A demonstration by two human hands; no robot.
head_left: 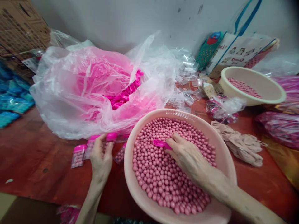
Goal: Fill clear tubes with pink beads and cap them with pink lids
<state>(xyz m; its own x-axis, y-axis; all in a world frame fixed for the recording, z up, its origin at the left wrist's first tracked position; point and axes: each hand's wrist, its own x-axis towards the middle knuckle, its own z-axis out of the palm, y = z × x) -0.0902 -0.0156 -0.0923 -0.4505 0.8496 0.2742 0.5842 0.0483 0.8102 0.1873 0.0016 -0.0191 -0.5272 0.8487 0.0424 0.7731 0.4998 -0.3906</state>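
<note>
My right hand [187, 155] is over a pink plastic basin [134, 199] full of round pink beads [156, 180]. Its fingers pinch a magenta plastic cap [159, 143] just above the beads. To the left of the basin, my left hand [101, 157] is closed around a small clear box with a magenta lid [111, 137]; the fingers partly cover it. Beside that hand stand a similar lidded box of pink beads [78, 156] and another one [90, 147] partly behind the fingers. A further bead-filled box [120, 154] leans near the basin's rim.
A large clear bag [63, 93] of magenta caps [122, 98] lies behind my hands. Clear plastic pieces [187, 96] are scattered right of it. A cream bowl [268, 90] with beads, a beige cloth [243, 143] and blue packets [14, 99] sit on the red table [35, 155].
</note>
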